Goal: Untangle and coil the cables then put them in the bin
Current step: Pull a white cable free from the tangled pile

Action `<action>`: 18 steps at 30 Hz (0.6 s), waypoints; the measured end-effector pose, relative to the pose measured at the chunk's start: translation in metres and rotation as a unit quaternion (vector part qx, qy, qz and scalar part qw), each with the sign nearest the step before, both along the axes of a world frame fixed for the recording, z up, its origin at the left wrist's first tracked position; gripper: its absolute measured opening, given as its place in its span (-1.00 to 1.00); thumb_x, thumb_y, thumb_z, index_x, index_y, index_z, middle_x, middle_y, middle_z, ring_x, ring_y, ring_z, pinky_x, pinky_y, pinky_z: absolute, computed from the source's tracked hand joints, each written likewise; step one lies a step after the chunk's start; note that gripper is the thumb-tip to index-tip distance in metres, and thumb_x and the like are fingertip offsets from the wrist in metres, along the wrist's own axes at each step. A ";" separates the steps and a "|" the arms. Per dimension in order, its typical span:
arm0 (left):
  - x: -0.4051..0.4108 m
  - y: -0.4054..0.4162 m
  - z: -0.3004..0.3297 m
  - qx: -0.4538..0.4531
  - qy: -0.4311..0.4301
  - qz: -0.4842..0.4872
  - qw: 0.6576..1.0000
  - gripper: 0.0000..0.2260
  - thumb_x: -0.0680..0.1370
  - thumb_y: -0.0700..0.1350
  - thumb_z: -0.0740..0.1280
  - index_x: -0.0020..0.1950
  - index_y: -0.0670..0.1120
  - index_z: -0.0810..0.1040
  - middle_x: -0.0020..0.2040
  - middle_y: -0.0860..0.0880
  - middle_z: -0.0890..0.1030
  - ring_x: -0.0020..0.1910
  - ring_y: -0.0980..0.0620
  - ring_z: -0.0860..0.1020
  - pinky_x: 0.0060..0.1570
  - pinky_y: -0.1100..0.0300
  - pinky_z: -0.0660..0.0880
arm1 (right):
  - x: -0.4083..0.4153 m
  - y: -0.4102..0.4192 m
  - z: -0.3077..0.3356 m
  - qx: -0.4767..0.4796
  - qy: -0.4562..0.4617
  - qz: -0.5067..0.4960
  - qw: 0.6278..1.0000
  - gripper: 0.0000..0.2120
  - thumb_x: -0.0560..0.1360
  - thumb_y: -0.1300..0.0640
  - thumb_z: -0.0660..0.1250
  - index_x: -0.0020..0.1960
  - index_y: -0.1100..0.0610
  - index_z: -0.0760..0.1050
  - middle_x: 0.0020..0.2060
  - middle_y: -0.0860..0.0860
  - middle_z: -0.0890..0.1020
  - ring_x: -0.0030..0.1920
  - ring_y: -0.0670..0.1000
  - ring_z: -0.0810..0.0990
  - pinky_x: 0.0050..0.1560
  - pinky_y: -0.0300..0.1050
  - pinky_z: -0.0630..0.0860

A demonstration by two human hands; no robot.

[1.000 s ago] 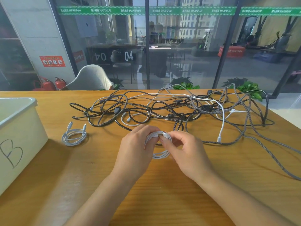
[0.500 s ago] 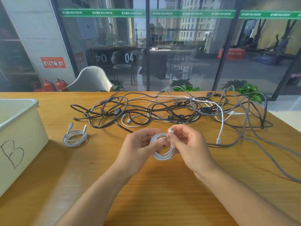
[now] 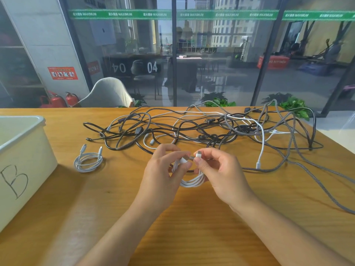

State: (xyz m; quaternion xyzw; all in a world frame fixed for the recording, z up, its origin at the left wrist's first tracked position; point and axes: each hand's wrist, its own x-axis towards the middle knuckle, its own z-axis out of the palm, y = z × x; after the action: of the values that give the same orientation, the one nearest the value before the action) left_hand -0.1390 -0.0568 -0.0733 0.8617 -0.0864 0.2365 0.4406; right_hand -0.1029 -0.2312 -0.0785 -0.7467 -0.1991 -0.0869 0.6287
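While both hands work just above the desk at the centre of the frame, a small white cable coil hangs between them. The left hand has its grip clamped on the coil's left side, with one plug end poking out past the fingers; the right hand pinches the other white plug between thumb and forefinger, the remaining fingers curled behind the loops. Whether that plug is being tucked through the loops is hard to tell, since the fingers hide the crossing.

Left of centre, a finished white coil lies on the desk, near the bin marked B at the left edge but not yet in it. Above the hands, the tangle of black, grey braided and white cables spreads across the upper half of the desk.

The main risk is the coil springing open: its loops are loose and unfastened, so easing either grip before the end is secured would likely let them unwind. It hangs close to the tangle, so a dropped loop could snag a black strand
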 end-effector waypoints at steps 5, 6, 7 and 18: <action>0.000 0.001 -0.001 -0.013 -0.015 0.002 1.000 -0.82 0.63 -0.01 0.40 0.22 0.07 0.69 0.00 0.17 0.67 0.03 0.10 0.62 -0.06 0.07 0.57 | -0.001 0.001 -0.001 -0.012 -0.023 -0.010 1.000 -0.95 0.61 0.13 0.42 0.03 0.00 0.64 -0.24 -0.06 0.70 -0.18 0.02 0.71 -0.14 0.12 0.69; -0.001 0.001 -0.001 -0.038 -0.007 -0.001 0.999 -0.81 0.64 -0.02 0.39 0.23 0.06 0.68 -0.03 0.16 0.69 0.01 0.10 0.65 -0.04 0.05 0.60 | -0.001 0.001 -0.001 -0.011 -0.026 -0.012 1.000 -0.95 0.62 0.14 0.42 0.03 0.01 0.63 -0.23 -0.05 0.70 -0.18 0.04 0.71 -0.16 0.13 0.69; -0.001 0.002 -0.002 -0.067 0.005 -0.008 0.998 -0.81 0.65 -0.02 0.36 0.24 0.05 0.67 -0.06 0.14 0.71 0.00 0.11 0.67 0.00 0.03 0.62 | -0.001 0.001 0.000 -0.009 -0.027 -0.014 0.999 -0.95 0.62 0.16 0.42 0.03 0.02 0.63 -0.23 -0.04 0.69 -0.19 0.05 0.71 -0.19 0.14 0.70; 0.005 0.002 0.004 -0.240 0.036 -0.055 0.968 -0.79 0.71 -0.25 0.22 0.18 -0.11 0.64 -0.03 -0.05 0.74 -0.06 -0.01 0.73 -0.02 0.13 0.66 | -0.005 0.003 0.002 0.020 -0.024 -0.006 1.000 -0.90 0.62 0.21 0.40 0.02 0.03 0.64 -0.22 0.00 0.66 -0.20 0.06 0.70 -0.29 -0.07 0.66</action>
State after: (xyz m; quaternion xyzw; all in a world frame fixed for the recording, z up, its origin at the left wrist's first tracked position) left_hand -0.1344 -0.0552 -0.0694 0.7323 -0.0590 0.1946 0.6500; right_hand -0.1080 -0.2284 -0.0761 -0.7331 -0.2081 -0.1119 0.6378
